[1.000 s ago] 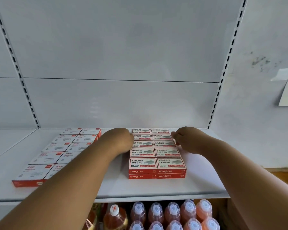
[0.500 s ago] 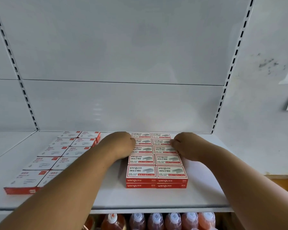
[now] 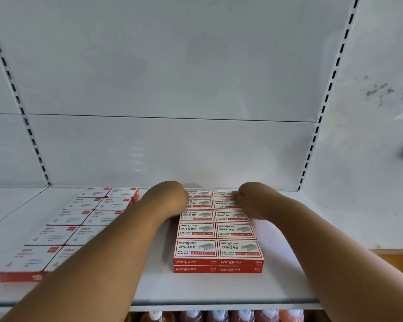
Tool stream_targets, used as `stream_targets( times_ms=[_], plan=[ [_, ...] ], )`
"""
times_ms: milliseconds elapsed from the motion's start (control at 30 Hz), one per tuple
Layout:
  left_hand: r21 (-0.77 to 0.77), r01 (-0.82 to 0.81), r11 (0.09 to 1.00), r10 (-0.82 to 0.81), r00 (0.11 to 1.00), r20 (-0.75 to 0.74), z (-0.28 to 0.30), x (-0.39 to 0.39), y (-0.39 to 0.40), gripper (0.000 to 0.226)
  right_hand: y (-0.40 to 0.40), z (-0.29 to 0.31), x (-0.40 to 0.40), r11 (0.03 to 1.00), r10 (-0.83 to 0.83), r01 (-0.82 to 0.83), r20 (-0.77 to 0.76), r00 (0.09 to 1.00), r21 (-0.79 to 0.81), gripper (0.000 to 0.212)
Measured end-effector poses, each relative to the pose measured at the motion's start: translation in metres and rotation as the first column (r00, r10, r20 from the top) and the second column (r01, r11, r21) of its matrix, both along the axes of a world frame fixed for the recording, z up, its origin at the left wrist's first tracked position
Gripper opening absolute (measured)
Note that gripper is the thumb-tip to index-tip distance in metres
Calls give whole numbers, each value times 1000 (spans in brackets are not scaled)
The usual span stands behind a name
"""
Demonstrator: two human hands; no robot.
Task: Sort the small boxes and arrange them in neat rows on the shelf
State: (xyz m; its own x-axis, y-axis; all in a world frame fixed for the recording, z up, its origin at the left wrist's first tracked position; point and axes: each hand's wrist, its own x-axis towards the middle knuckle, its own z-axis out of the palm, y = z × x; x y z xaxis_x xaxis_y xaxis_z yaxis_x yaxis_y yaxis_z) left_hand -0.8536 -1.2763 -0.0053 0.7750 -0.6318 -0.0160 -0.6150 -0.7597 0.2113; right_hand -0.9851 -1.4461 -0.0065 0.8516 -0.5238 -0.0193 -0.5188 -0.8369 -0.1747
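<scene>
Head view, looking down along both forearms onto a white shelf. Staple boxes sit right of centre: two columns running front to back, five deep, stacked two high at the front edge, tops white with red borders, sides red. Left hand lies against the left flank of the block near the back rows; right hand against the right flank, its fingers bent onto the top of a rear box. Left hand's fingers are hidden behind the knuckles, so whether they curl on a box or only press its side I cannot tell; right looks lightly bent and touching rather than clamped. Paper clip boxes, also two columns, lie well apart to the left, partly behind the left forearm. Bottles show below the shelf lip. Handling, as judged: thin card shells packed with metal, so dense for their size, stiff along edges and corners, softer across the broad printed face. Glossy card on painted steel should slide readily, so squaring up by pushing on the side walls suits better than lifting. To lift one, pinch across the short red sides, low down; a top-layer box may skate off its neighbour if nudged.
</scene>
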Motion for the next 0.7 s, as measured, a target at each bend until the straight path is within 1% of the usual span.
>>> stream_targets(
  times_ms=[133,167,233,267,300,333,400,467,567,700],
  plan=[
    [-3,-23,1000,23,1000,-8,1,0,0,27,-1,3,2,999,-13,11,-40,999,-45,41],
    [-11,-43,999,43,999,12,3,-3,0,26,0,5,2,997,-30,27,-43,999,-72,42],
    [-71,-59,996,68,990,125,8,-9,-2,21,3,12,1,987,-63,64,12,998,-150,43],
    [-116,-33,993,54,980,190,9,-11,-4,22,5,14,2,980,-54,66,66,996,-189,43],
    [-157,24,987,12,973,229,10,-12,-6,26,7,15,3,976,-21,47,122,992,-211,42],
    [-201,100,974,-51,971,232,9,-13,-8,29,9,15,5,977,36,0,164,986,-214,41],
    [-269,225,936,-183,968,174,4,-13,-11,30,14,11,8,977,153,-119,194,969,-176,36],
    [-270,263,926,-221,959,175,-2,-12,-12,26,18,7,11,978,195,-177,175,965,-114,31],
    [-281,258,924,-217,961,171,-8,-12,-12,23,19,4,11,985,174,-172,175,969,-24,25],
    [-279,262,924,-223,961,164,-9,-11,-14,24,20,8,13,987,160,-159,122,979,-21,27]
  ],
)
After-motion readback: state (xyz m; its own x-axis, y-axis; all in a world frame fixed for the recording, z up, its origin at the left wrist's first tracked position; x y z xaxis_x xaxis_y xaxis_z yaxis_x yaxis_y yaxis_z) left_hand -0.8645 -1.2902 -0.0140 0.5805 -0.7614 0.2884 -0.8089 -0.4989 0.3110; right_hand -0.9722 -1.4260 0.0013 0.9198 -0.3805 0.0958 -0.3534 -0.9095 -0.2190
